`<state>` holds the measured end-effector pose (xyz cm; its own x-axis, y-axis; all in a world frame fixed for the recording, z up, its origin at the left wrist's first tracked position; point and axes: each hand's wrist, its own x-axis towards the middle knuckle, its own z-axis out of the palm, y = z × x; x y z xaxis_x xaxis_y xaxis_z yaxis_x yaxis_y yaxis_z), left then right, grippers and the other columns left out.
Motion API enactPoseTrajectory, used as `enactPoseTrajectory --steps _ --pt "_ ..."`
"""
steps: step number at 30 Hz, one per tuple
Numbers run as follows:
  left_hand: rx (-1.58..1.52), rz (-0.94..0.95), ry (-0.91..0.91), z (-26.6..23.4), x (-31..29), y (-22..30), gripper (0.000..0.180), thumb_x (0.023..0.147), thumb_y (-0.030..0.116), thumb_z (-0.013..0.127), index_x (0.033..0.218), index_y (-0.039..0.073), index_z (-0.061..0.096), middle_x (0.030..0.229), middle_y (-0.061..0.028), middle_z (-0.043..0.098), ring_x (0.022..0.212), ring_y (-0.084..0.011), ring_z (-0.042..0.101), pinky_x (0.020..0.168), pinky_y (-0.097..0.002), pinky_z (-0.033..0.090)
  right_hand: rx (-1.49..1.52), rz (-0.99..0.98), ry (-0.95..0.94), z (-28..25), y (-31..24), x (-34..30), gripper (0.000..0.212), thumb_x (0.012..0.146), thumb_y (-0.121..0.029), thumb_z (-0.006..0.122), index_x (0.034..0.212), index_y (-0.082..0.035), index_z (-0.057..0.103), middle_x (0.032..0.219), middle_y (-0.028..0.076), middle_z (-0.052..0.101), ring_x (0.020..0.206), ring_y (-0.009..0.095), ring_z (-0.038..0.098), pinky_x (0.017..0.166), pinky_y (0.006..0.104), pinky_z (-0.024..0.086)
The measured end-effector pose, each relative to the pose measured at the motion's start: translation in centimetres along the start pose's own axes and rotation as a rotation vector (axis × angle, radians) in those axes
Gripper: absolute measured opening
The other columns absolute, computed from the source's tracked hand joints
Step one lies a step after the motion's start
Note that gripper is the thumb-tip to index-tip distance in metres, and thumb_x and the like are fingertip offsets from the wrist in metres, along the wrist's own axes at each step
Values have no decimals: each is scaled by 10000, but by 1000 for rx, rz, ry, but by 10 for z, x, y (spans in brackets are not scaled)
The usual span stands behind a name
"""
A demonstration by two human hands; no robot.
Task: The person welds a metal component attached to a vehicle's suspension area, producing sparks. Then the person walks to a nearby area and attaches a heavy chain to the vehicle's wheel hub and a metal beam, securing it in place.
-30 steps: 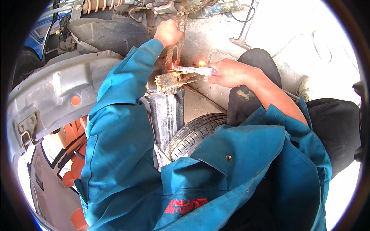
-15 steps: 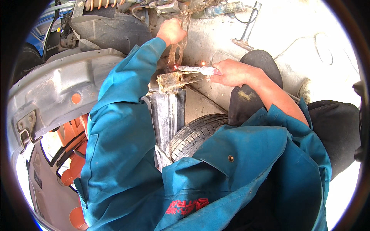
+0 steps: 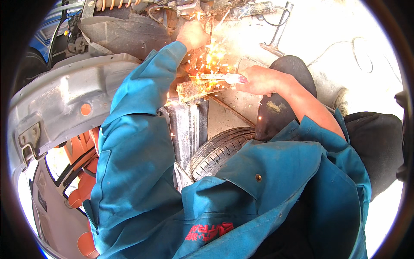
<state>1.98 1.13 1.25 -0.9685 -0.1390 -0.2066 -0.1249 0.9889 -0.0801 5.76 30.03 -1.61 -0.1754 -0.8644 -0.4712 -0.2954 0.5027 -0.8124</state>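
My right hand (image 3: 261, 80) is closed around a slim, pale welding torch (image 3: 224, 77), its tip pointing left at rusty metal. Bright sparks (image 3: 213, 54) fly up from the tip and partly hide the metal behind them. Farther up, my left hand (image 3: 192, 35) is closed in a fist on a rusty, holed metal strip (image 3: 196, 56), most of it lost in the glare. Just below the torch tip juts a rusty, box-shaped bracket end (image 3: 189, 91), joined to a grey metal beam (image 3: 187, 123).
A grey car body panel (image 3: 64, 86) curves along the left, with orange seats (image 3: 82, 185) behind it. A tyre (image 3: 222, 151) lies below the torch, near my knee. On the floor at the upper right are a hammer (image 3: 271, 48), a corded power tool (image 3: 254, 9) and a thin cable (image 3: 366, 64).
The small red glow at the torch tip has become a large burst of yellow sparks, lighting the metal and floor around it. Both hands stay almost in place.
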Motion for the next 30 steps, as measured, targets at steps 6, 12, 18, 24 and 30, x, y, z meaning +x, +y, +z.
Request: enactPoseTrajectory --steps 6,12,18,24,30 --pt "-36 22 -29 0 0 -3 411 756 306 778 868 -87 741 890 -323 713 920 -446 733 867 -475 590 36 20 -1 -1 1 -1 488 1041 -467 556 1208 -23 669 818 149 690 519 246 616 513 389 532" --pt "14 32 -19 2 2 -3 412 761 314 779 865 -83 741 878 -322 709 906 -432 739 848 -475 592 11 -2 -14 -3 2 2 453 1033 -413 564 1104 24 661 810 205 677 551 275 661 514 409 553" --pt "3 -25 -88 3 6 -4 369 776 301 736 924 -36 765 973 -298 729 975 -425 731 909 -485 579 87 20 27 0 5 3 432 1028 -385 581 1150 27 623 857 179 670 555 272 648 499 402 543" --pt "-38 -21 -80 3 4 -5 363 783 300 731 939 -25 768 927 -293 727 931 -432 732 884 -487 585 128 -30 48 0 2 1 411 1029 -418 576 1182 -53 686 698 116 629 490 223 571 466 366 500" --pt "25 -15 -79 3 4 -3 363 783 282 704 998 -2 769 1042 -292 733 1047 -425 715 971 -485 563 113 -5 1 -2 1 -2 426 1026 -373 599 1167 25 650 775 181 666 527 256 632 488 402 522"
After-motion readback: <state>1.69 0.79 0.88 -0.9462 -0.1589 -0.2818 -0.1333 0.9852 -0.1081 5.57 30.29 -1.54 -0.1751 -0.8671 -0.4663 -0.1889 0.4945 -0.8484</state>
